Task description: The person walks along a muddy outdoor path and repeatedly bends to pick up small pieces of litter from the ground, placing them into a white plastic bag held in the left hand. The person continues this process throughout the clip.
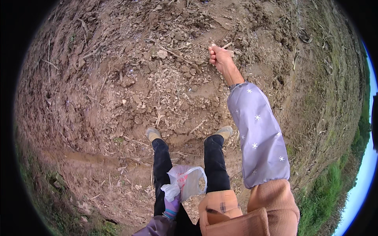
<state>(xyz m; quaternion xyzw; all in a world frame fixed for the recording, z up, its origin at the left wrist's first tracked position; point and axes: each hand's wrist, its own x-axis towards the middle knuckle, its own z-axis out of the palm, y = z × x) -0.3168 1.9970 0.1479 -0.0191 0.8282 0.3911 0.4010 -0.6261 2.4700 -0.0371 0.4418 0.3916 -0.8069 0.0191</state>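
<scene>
My right hand (219,57) is bare and reaches forward over crumbly brown soil (183,73), its fingers curled with the thumb against the index finger. Whether something small lies between these fingertips cannot be told. A grey-purple sleeve cover (257,129) with white snowflake shapes covers that forearm. My left hand (172,203), in a purple glove with a blue-striped cuff, is closed on a thin whitish plastic bag (192,181) between my legs. Red print shows on the bag, but its contents are not clear.
My two muddy shoes (153,134) stand apart on the soil. Dry stalks (171,51) and clods lie ahead. A shallow furrow (91,158) runs at the left. Green grass (320,191) grows at the lower right, with small bluish-white specks scattered over the soil.
</scene>
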